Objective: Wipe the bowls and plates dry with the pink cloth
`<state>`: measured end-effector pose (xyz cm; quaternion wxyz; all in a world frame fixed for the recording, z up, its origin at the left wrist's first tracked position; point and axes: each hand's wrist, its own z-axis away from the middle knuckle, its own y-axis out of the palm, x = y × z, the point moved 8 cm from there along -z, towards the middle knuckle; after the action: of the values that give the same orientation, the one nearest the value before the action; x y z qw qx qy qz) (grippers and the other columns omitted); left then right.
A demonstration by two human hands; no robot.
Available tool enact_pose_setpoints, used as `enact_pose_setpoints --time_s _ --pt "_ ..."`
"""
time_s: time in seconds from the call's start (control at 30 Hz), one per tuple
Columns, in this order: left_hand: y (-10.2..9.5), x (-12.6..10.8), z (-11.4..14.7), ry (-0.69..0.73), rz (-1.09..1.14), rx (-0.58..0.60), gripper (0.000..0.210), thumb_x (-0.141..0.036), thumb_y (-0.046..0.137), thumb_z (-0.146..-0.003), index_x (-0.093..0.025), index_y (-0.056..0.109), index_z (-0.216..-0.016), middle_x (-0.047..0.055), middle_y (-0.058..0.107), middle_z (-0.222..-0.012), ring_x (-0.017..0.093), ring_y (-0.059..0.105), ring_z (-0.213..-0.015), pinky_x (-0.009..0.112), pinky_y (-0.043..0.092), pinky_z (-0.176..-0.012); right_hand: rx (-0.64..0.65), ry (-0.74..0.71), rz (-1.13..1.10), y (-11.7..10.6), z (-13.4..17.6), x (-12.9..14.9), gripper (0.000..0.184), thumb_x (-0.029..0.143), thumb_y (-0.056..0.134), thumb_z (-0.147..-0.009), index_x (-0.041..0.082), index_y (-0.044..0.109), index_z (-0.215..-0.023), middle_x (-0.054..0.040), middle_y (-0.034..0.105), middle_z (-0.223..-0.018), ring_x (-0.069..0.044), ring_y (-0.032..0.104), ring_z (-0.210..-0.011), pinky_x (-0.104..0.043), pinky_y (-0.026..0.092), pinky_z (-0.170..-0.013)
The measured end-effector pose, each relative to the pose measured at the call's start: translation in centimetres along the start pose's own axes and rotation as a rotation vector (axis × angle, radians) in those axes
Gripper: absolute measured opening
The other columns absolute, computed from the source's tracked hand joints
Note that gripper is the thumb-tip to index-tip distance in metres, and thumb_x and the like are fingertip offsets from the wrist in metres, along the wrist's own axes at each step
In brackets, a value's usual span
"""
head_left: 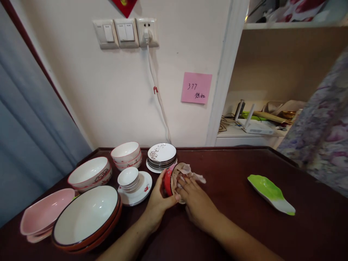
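Note:
A red bowl (pixel 168 182) is tipped on its side above the table, its opening turned to the right. My left hand (pixel 157 203) grips it, fingers behind the outer wall and thumb at the near rim. Inside the opening, my right hand (pixel 197 199) presses a pale, thin cloth or tissue (pixel 199 177) against the inner surface; a loose end sticks out to the right. The right fingertips are partly hidden in the folds. Just behind the bowl stands a stack of patterned white plates (pixel 162 152).
Left of my hands are small white dishes (pixel 128 177) on white plates (pixel 136 197), red-rimmed bowls (pixel 126 152), large brown bowls (pixel 87 214) and pink dishes (pixel 49 210). A green leaf-shaped dish (pixel 268 190) lies right on the dark table (pixel 231 163). A cable (pixel 159 98) hangs behind.

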<state>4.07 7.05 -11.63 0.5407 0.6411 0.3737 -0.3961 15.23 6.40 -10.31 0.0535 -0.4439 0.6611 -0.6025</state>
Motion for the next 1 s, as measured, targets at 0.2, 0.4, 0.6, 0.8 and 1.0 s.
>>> enact_pose_setpoints --time_s 0.2,0.4,0.6,0.8,1.0 --pt "-1.3 0.4 -0.3 0.022 -0.024 -0.071 0.090 -0.020 0.076 -0.070 -0.029 0.029 -0.147 0.010 0.047 -0.147 0.030 0.042 -0.135 0.043 0.033 -0.111 -0.074 0.039 -0.706 0.5 -2.4 2.2 0.060 0.002 0.051 -0.070 0.020 0.052 -0.127 -0.0069 0.064 -0.118 -0.020 0.062 -0.102 -0.033 0.050 -0.090" --pt "-2.4 -0.8 -0.3 0.043 0.069 -0.125 0.073 -0.022 0.073 -0.073 -0.034 0.042 -0.139 0.005 0.048 -0.147 0.028 0.042 -0.135 0.038 0.039 -0.107 -0.040 -0.143 -0.503 -0.6 -3.6 3.5 0.071 0.006 0.054 -0.074 0.021 0.038 -0.141 -0.0105 0.054 -0.136 -0.021 0.057 -0.116 -0.034 0.045 -0.098" --pt "-1.7 -0.8 -0.4 -0.038 0.055 -0.128 0.074 -0.024 0.074 -0.071 -0.030 0.044 -0.139 0.011 0.052 -0.143 0.034 0.050 -0.127 0.045 0.051 -0.094 0.024 -0.195 0.208 0.1 -3.4 -0.6 0.051 0.011 0.051 -0.085 0.026 0.054 -0.133 -0.0089 0.037 -0.152 -0.028 0.015 -0.146 -0.056 0.012 -0.116" --pt "-1.7 -0.3 -0.5 -0.035 0.034 -0.123 0.082 -0.026 0.076 -0.069 -0.027 0.039 -0.142 0.014 0.050 -0.144 0.035 0.044 -0.132 0.047 0.049 -0.096 0.011 -0.068 0.261 1.9 -3.2 -1.5 0.043 0.016 0.047 -0.093 0.017 0.053 -0.135 -0.0188 0.039 -0.149 -0.033 0.028 -0.141 -0.055 0.018 -0.115" --pt "-2.5 0.1 0.0 -0.094 0.049 -0.117 0.083 -0.027 0.075 -0.071 -0.029 0.036 -0.143 0.015 0.051 -0.142 0.036 0.052 -0.124 0.045 0.053 -0.089 0.038 -0.059 -0.243 1.9 -2.0 2.1 0.073 0.011 0.059 -0.079 0.019 0.035 -0.147 -0.0124 0.039 -0.150 -0.023 0.038 -0.138 -0.040 0.031 -0.113"
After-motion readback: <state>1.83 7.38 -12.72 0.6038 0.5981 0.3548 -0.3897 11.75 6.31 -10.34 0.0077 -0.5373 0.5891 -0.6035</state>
